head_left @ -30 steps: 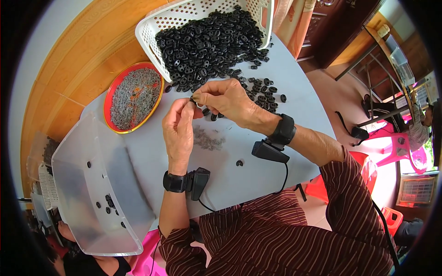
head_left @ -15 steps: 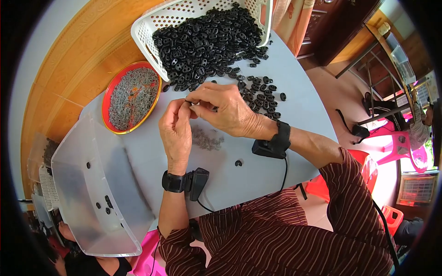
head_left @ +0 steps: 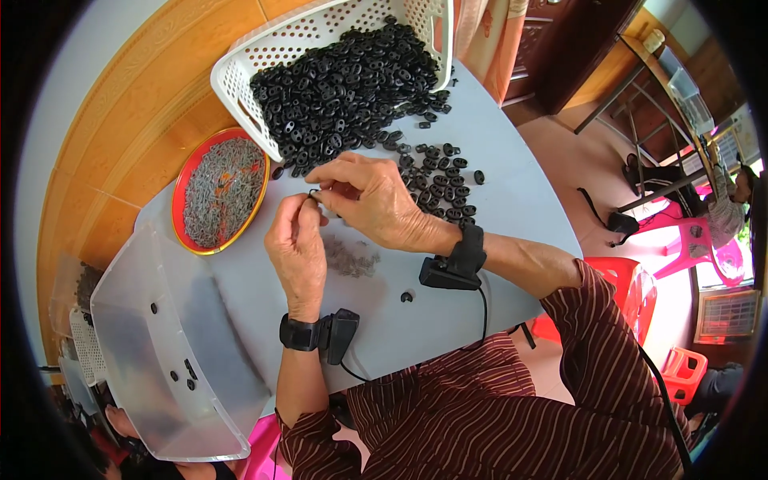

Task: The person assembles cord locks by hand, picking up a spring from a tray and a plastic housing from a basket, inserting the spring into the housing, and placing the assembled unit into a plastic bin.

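Observation:
My left hand [head_left: 296,252] is closed in a pinch on a small black plastic piece [head_left: 312,194] at its fingertips. Close beside it, my right hand [head_left: 374,200] is bent over with thumb and fingers pinched together at the same piece; whether it grips anything else is hidden. Below my hands lies a loose pile of small grey metal pins or screws [head_left: 352,258]. Several black oval two-holed pieces [head_left: 438,188] are scattered beyond my right wrist. A single black piece [head_left: 406,297] lies apart, nearer to me.
A white perforated basket [head_left: 234,84], tipped toward me, spills a heap of black pieces onto the grey table [head_left: 520,200]. At left stand a red bowl [head_left: 180,192] of metal pins and a clear plastic bin [head_left: 172,320] holding several black pieces. Another person sits at the lower left.
The view has shifted slightly, so table things appear a little lower and further left. Both hands stay together; the black piece between the fingertips shows more plainly now.

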`<action>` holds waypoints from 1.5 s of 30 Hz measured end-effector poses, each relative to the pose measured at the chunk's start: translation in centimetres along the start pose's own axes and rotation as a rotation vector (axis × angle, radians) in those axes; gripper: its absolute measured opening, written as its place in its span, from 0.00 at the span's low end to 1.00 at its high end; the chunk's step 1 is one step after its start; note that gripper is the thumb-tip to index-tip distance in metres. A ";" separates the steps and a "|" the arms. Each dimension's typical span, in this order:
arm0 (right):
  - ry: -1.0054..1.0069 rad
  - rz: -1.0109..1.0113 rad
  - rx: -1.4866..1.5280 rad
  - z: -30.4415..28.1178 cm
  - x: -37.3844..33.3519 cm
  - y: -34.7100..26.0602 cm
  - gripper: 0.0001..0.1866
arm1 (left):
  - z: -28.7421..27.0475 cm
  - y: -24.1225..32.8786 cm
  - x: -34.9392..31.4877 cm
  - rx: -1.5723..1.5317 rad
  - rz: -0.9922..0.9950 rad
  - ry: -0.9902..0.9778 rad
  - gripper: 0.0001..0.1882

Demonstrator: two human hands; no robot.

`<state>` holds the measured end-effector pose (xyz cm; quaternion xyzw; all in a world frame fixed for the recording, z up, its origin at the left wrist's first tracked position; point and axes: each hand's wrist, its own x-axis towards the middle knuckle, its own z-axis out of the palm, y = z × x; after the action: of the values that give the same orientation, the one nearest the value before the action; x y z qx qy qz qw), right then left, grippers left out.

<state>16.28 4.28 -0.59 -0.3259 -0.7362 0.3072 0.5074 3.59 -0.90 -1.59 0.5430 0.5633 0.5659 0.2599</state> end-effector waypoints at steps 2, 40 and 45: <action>-0.032 0.090 0.032 -0.4 -0.1 -0.5 0.07 | 0.0 -0.3 0.1 -0.045 -0.014 0.036 0.08; -0.098 0.166 0.083 0.3 -0.1 0.6 0.07 | 0.0 0.0 -0.1 0.318 0.158 -0.109 0.06; -0.114 0.292 0.166 0.0 -0.2 -0.2 0.06 | -0.5 0.0 0.2 0.029 -0.048 -0.105 0.08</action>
<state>16.27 3.97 -0.53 -0.3685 -0.6806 0.4555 0.4399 3.08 -0.92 -1.46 0.5621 0.5698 0.5219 0.2949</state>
